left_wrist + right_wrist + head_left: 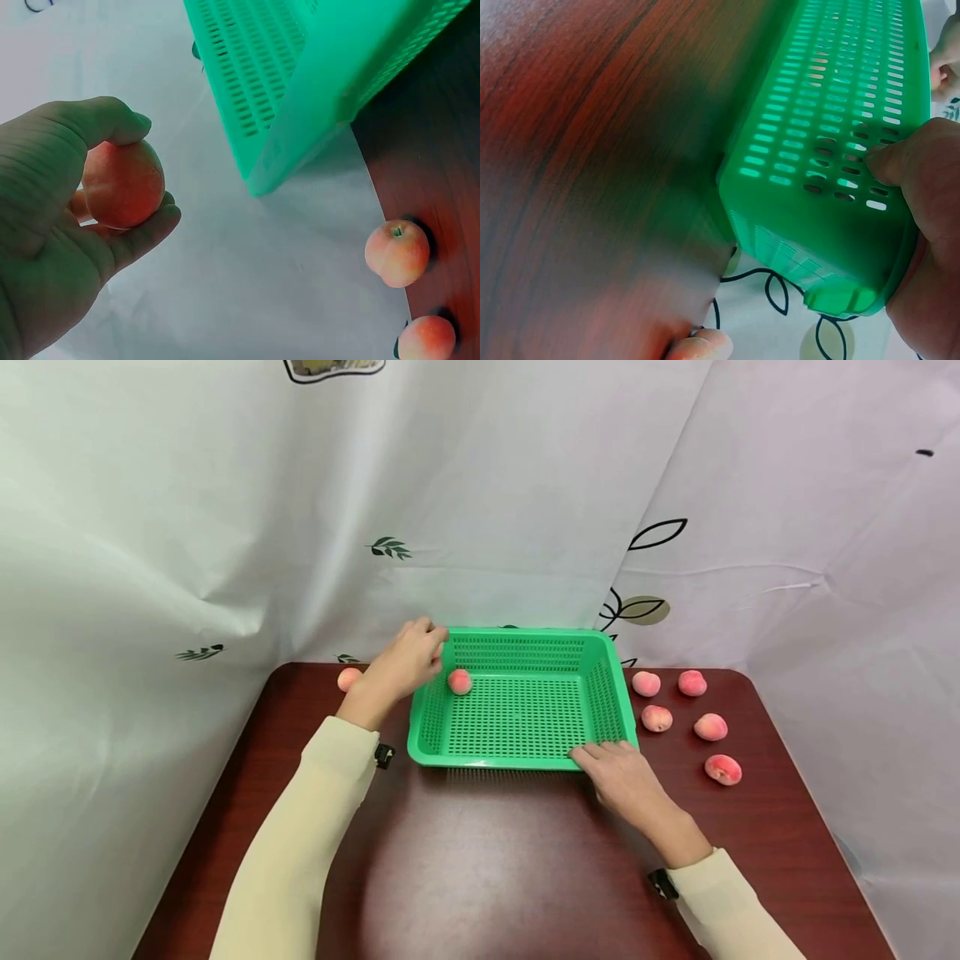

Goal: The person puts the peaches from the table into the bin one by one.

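My left hand [411, 658] is by the far left corner of a green plastic basket [517, 763]. Between its thumb and fingers it holds a peach [124, 184], plain in the left wrist view but hidden in the head view. Another peach [460, 682] lies inside the basket, toward the far left. With my right hand [621, 779] I grip the basket's near right corner. The right wrist view shows the thumb [891, 163] against the slotted outer wall, while the hand's fingers go over the rim.
Right of the basket, several peaches [657, 718] are spread on the dark red-brown table [495, 868]. A peach [348, 678] by the table's far left edge is partly behind my left arm. White patterned cloth [517, 502] hangs behind and beside the table.
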Demonstrator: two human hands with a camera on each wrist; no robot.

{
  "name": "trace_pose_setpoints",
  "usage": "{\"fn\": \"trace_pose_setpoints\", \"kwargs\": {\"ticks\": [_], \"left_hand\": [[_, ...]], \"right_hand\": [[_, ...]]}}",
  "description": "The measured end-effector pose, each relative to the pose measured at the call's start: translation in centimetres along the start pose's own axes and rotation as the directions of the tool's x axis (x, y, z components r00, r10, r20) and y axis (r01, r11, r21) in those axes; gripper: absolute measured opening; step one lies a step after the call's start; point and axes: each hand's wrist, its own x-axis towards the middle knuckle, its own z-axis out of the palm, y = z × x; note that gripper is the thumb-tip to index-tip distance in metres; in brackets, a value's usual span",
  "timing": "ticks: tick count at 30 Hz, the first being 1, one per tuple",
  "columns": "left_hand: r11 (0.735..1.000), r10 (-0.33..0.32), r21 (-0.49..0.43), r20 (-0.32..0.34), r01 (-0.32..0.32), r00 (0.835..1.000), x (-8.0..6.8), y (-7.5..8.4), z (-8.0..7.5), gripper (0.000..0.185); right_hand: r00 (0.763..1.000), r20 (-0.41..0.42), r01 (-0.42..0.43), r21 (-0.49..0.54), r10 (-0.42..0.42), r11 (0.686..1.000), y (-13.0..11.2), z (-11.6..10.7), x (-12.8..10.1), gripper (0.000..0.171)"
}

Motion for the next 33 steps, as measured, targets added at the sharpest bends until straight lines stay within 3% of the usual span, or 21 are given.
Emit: {"fn": "trace_pose_setpoints", "kwargs": {"ticks": [7,19,28,33], "left_hand": [[0.999,0.048,0.01,0.057,-0.049,0.997,1.8,0.4,0.4,0.019],[0.999,0.028,0.011,0.183,-0.031,0.983,4.7,1.7,1.8,0.035],[0.998,0.006,0.061,0.266,-0.023,0.964,6.1,2.6,2.3,0.031],[0.999,-0.016,0.041,0.333,0.003,0.943,6.6,3.1,3.3,0.033]], "right_hand": [[0.999,0.036,-0.003,0.004,0.003,1.0,-0.1,0.0,0.1,0.025],[0.999,0.033,-0.003,-0.006,0.003,1.0,-0.1,-0.4,0.1,0.023],[0.999,0.038,-0.01,-0.006,0.01,1.0,-0.1,-0.2,0.1,0.024],[0.999,0.043,-0.011,-0.011,0.012,1.0,-0.2,-0.3,0.0,0.023]]}}
